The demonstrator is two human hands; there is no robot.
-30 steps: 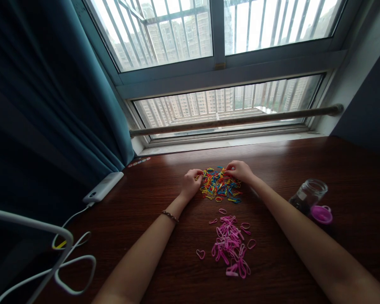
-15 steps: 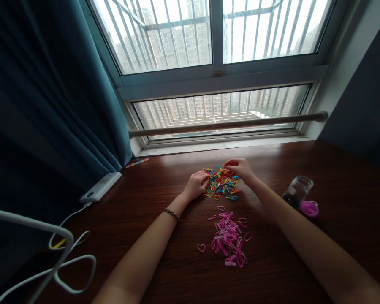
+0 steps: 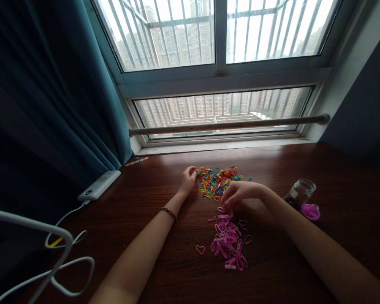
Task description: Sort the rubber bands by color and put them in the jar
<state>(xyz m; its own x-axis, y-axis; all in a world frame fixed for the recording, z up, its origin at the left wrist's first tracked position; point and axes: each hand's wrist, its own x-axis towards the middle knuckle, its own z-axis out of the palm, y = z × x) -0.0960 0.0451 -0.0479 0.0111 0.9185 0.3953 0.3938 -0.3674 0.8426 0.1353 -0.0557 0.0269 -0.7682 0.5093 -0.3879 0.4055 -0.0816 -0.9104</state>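
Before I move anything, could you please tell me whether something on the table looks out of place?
Mildly, yes: a heart-shaped pink rubber band lies by itself to the left of the pink rubber band pile, while most of the others are bunched together. Nothing looks clearly damaged.

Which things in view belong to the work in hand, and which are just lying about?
In use:
multicoloured bands, left hand at their edge
pink bands, right hand at their far end

Apparently just lying about:
glass jar
purple lid-like piece
white device
white cable
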